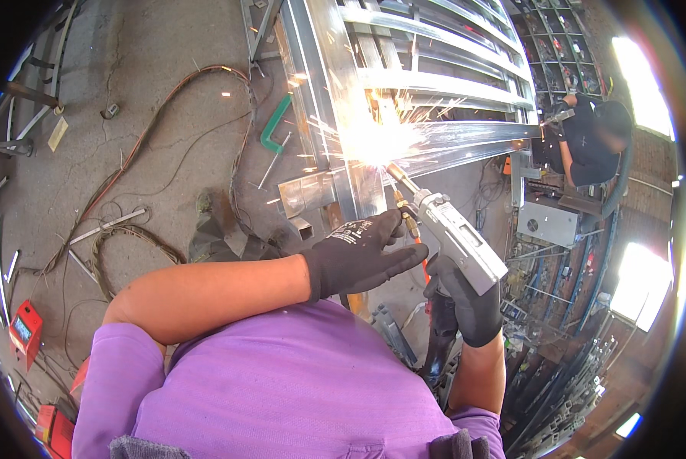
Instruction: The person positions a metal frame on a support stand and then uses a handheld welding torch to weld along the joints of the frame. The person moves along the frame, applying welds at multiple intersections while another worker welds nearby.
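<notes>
Both gloved hands work at the welding torch (454,233): right hand (465,298) clenched around its grip, left hand (362,252) open, steadying beside its neck, sparks flying off the metal frame (435,84).

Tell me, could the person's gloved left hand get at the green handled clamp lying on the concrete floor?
Probably not from here: the left hand rests by the grey welding gun, while the green clamp lies well beyond it, left of the metal frame, past flying sparks.
</notes>
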